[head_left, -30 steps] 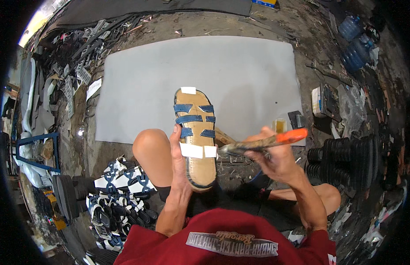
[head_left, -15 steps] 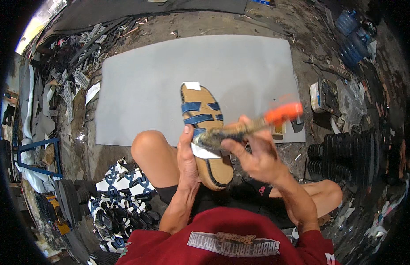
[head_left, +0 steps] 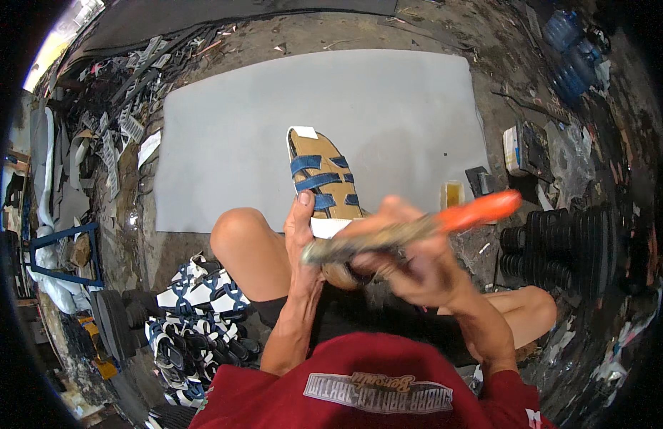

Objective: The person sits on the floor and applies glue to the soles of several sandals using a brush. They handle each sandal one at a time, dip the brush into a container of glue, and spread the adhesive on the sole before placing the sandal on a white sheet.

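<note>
A sandal [head_left: 321, 187] with a tan footbed, dark blue straps, a white tab at its far end and a white band across the middle is held over my lap. My left hand [head_left: 300, 232] grips its left side, thumb on top by a blue strap. My right hand [head_left: 421, 257], smeared by motion, is closed around a long tool with an orange handle [head_left: 481, 211]. The tool's grimy, worn front part lies across the sandal's near end and hides much of it. Blur keeps me from telling the tool's exact kind.
A grey sheet [head_left: 231, 143] covers the floor ahead, with a small yellowish tray [head_left: 453, 193] at its right edge. Blue-and-white sandals [head_left: 195, 325] are piled left of my leg. Stacks of black soles [head_left: 553, 247] stand at right. Scraps [head_left: 117, 114] litter the far left.
The tool has swung down toward me and left, and its orange end now points farther right. The sandal has turned slightly in my left hand, showing its white left edge.
</note>
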The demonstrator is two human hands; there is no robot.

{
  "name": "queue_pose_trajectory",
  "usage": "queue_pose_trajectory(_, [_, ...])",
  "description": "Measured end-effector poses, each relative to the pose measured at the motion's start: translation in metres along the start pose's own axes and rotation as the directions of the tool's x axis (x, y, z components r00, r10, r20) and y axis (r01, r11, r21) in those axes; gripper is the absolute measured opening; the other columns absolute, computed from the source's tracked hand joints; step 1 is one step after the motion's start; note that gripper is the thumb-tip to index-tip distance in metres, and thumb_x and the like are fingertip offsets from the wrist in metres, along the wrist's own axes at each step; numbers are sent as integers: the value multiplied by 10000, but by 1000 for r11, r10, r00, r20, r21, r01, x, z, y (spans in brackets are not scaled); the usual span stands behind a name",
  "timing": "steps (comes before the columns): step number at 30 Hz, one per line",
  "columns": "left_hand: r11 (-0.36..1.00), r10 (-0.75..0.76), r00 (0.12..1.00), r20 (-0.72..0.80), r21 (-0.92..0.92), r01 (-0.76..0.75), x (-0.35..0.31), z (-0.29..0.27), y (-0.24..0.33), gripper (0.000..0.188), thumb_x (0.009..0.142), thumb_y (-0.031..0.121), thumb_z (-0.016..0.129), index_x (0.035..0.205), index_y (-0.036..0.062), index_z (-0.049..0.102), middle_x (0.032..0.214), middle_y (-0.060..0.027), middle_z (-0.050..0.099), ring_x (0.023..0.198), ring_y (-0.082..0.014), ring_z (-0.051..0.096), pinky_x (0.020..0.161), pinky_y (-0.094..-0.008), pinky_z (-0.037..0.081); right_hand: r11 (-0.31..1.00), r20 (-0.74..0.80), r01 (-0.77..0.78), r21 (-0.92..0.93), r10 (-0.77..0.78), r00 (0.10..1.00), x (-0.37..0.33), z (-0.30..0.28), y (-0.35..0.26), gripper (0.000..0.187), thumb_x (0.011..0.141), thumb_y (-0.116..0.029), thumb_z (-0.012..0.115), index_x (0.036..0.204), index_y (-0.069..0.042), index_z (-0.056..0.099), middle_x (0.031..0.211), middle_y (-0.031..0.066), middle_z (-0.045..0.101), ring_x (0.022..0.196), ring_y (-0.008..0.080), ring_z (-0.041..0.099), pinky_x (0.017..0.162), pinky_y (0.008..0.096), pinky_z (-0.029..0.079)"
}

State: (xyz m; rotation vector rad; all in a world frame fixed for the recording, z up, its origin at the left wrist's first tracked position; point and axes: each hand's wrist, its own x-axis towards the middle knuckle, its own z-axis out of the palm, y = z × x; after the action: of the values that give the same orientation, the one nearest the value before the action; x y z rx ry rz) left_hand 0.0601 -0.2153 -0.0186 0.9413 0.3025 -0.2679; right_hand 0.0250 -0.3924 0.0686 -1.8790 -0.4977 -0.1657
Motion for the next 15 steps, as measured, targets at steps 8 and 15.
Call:
queue_pose_trajectory(8, [998, -20, 999, 33, -64, 22, 3, 7, 19, 695, 1032, 608, 533, 1364, -2, 559, 1090, -142, 714, 922, -208, 736, 775, -347, 632, 995, 96, 43, -94, -34, 995, -36, -2, 0, 400, 808, -89, 860, 1197, -117, 771, 922, 50, 681, 757, 190, 569, 652, 321, 491])
queue_pose_trajectory(15, [995, -74, 997, -16, -60, 73, 9, 12, 5, 717, 1022, 635, 535, 1368, 7, 554, 1097, -147, 703, 918, -250, 731, 771, -401, 631, 994, -172, -106, -42, 97, 980, -40, 3, 11, 203, 956, -162, 763, 1100, -19, 753, 961, 100, 736, 755, 206, 586, 679, 345, 459])
